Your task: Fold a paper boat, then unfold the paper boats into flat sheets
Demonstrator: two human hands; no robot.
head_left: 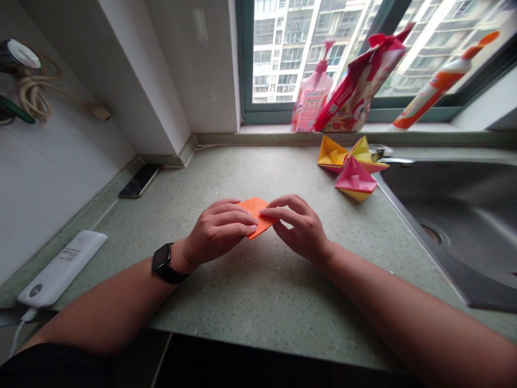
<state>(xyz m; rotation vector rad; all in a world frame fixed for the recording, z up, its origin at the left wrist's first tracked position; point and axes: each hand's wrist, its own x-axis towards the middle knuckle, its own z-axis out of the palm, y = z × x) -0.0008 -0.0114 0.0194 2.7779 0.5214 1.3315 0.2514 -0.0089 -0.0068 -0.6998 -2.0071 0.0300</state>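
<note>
A small folded orange paper lies on the speckled green countertop in the middle of the view. My left hand, with a black watch on its wrist, has its fingers pressed together on the paper's left part. My right hand pinches the paper's right edge with curled fingers. Much of the paper is hidden under both hands.
Two folded paper shapes, one yellow-orange and one pink, sit by the steel sink at right. A pink pump bottle, a red pouch and an orange bottle stand on the windowsill. A phone and a white power bank lie at left.
</note>
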